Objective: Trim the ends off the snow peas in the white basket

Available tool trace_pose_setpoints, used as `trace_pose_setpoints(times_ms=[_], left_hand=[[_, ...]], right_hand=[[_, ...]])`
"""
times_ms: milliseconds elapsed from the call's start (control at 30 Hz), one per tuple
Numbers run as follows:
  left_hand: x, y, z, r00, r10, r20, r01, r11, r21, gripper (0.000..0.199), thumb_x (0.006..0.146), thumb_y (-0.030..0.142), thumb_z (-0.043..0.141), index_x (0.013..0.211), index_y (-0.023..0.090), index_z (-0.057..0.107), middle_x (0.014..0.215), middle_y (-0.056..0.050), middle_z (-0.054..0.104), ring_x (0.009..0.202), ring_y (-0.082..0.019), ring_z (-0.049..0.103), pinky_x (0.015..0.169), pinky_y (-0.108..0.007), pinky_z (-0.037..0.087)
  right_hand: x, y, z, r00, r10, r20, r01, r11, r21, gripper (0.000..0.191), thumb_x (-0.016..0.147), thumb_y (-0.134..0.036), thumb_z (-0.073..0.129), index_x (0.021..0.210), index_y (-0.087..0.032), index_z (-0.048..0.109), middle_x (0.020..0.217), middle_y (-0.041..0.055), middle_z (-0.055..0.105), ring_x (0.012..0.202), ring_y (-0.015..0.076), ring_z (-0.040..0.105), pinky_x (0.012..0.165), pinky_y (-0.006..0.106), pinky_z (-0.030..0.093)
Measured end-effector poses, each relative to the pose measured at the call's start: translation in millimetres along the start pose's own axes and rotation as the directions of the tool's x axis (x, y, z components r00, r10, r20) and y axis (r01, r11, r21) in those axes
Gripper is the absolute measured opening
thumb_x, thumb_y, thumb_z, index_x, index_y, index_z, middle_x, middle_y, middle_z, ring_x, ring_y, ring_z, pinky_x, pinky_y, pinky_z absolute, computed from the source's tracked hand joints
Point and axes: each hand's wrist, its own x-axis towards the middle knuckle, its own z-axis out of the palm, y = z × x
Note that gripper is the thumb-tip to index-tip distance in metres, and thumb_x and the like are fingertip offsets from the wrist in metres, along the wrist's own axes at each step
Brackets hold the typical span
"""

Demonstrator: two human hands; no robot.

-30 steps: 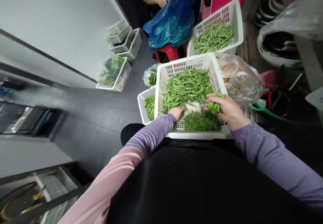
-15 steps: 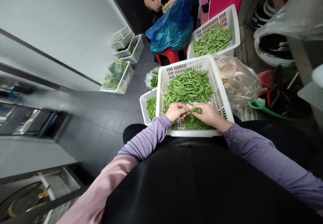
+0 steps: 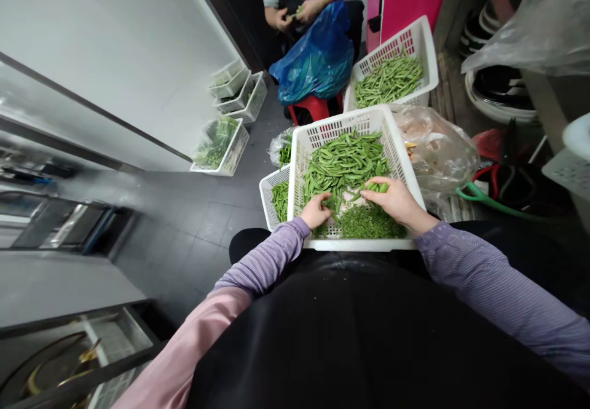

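Observation:
A white slotted basket (image 3: 408,175) rests at my lap. Flat green snow peas (image 3: 343,160) are heaped in its far part, and a pile of small green trimmings (image 3: 372,222) lies at its near edge. My right hand (image 3: 391,200) is closed around several snow peas, whose green ends show at its fingers above the trimmings. At the left of the basket, my left hand (image 3: 316,211) has its fingers closed at the near edge of the heap, with a pod at the fingertips. The two hands are apart.
Across from me a person (image 3: 306,3) handles a green pod above a blue plastic bag (image 3: 316,58) on a red stool (image 3: 311,109). Another basket (image 3: 428,52) holds green beans. A smaller basket (image 3: 265,197) stands left, a clear plastic bag (image 3: 437,144) right. Stacked crates (image 3: 251,104) line the wall.
My hands were together over the trimmings and are now apart. The left has moved slightly down to the heap's edge, the right up and to the right with the snow peas.

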Motion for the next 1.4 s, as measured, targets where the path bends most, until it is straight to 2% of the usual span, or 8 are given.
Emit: trace_pose_setpoints(times_ms=[167, 300, 467, 667, 833, 933, 1067, 1400], left_hand=[[-5.1, 39.6, 0.3, 0.914, 0.147, 0.378, -0.195, 0.976, 0.093, 0.026, 0.085, 0.022, 0.035, 0.089, 0.01, 0.059, 0.065, 0.001, 0.059, 0.046, -0.003, 0.046, 0.051, -0.016, 0.041], [-5.7, 56.1, -1.5, 0.895, 0.165, 0.414, -0.267, 0.942, 0.202, 0.029, 0.087, 0.026, 0.033, 0.084, 0.01, 0.057, 0.06, 0.002, 0.056, 0.044, -0.004, 0.044, 0.048, -0.016, 0.038], [-4.1, 67.4, -11.7, 0.883, 0.221, 0.414, -0.459, 0.595, 0.66, 0.023, 0.082, 0.018, 0.039, 0.08, 0.012, 0.061, 0.07, -0.005, 0.062, 0.064, -0.012, 0.056, 0.063, -0.023, 0.043], [-8.1, 74.6, -12.5, 0.788, 0.283, 0.546, -0.611, 0.254, 0.75, 0.02, 0.078, 0.018, 0.044, 0.084, 0.013, 0.062, 0.083, -0.011, 0.064, 0.076, -0.018, 0.06, 0.069, -0.028, 0.045], [3.1, 57.3, 8.6, 0.812, 0.546, 0.207, -0.546, 0.583, 0.602, 0.028, 0.084, 0.022, 0.036, 0.091, 0.012, 0.062, 0.084, -0.008, 0.064, 0.079, -0.015, 0.058, 0.074, -0.025, 0.044], [11.9, 26.1, 24.2, 0.912, 0.397, 0.1, -0.389, 0.764, 0.515, 0.033, 0.086, 0.023, 0.033, 0.089, 0.013, 0.064, 0.077, -0.004, 0.063, 0.072, -0.012, 0.056, 0.07, -0.022, 0.044], [20.2, -28.7, 26.3, 0.913, 0.032, 0.408, -0.336, 0.626, 0.704, 0.029, 0.074, 0.018, 0.051, 0.1, 0.017, 0.065, 0.093, -0.007, 0.06, 0.076, -0.015, 0.058, 0.072, -0.024, 0.045], [55.6, -59.6, 27.8, 0.884, 0.079, 0.46, -0.451, 0.401, 0.797, 0.032, 0.082, 0.018, 0.039, 0.108, 0.017, 0.057, 0.107, -0.013, 0.053, 0.09, -0.021, 0.058, 0.075, -0.03, 0.046]], right_hand=[[3.1, 6.0, 6.7, 1.0, 0.022, -0.019, -0.02, 0.994, 0.11, 0.03, 0.055, -0.04, 0.068, 0.072, -0.016, 0.061, 0.046, -0.005, 0.048, 0.041, 0.0091, 0.037, 0.042, 0.022, 0.027], [5.9, 9.8, 4.8, 0.998, 0.028, -0.052, -0.019, 0.987, 0.158, 0.029, 0.056, -0.038, 0.069, 0.074, -0.016, 0.061, 0.054, -0.0023, 0.055, 0.048, 0.0114, 0.045, 0.047, 0.024, 0.034], [0.1, 3.8, -0.5, 0.953, -0.264, -0.145, 0.208, 0.925, -0.318, 0.023, 0.071, -0.03, 0.059, 0.089, -0.019, 0.065, 0.075, 0.0055, 0.062, 0.07, 0.0211, 0.055, 0.06, 0.03, 0.039], [-7.3, 3.0, 9.0, 0.865, -0.387, 0.318, 0.498, 0.589, -0.636, 0.018, 0.076, -0.019, 0.052, 0.087, -0.019, 0.066, 0.088, 0.009, 0.063, 0.079, 0.0219, 0.055, 0.063, 0.03, 0.038], [1.7, 11.3, 19.5, 0.997, -0.078, -0.021, 0.076, 0.993, -0.088, 0.018, 0.063, -0.031, 0.067, 0.075, -0.019, 0.063, 0.071, 0.0028, 0.062, 0.064, 0.018, 0.056, 0.056, 0.029, 0.041], [10.7, 12.7, 10.6, 0.974, 0.22, -0.061, -0.159, 0.844, 0.512, 0.029, 0.054, -0.034, 0.074, 0.072, -0.018, 0.058, 0.059, -0.0024, 0.057, 0.05, 0.0124, 0.052, 0.048, 0.026, 0.042], [22.2, 9.0, -19.8, 0.941, 0.315, -0.125, -0.101, 0.613, 0.784, 0.02, 0.062, -0.031, 0.07, 0.068, -0.019, 0.055, 0.057, -0.0043, 0.054, 0.047, 0.0096, 0.051, 0.045, 0.023, 0.046], [17.9, 0.9, -11.3, 0.915, 0.391, 0.102, -0.333, 0.589, 0.737, 0.025, 0.059, -0.034, 0.072, 0.065, -0.019, 0.053, 0.058, -0.0024, 0.055, 0.048, 0.012, 0.053, 0.042, 0.025, 0.046]])
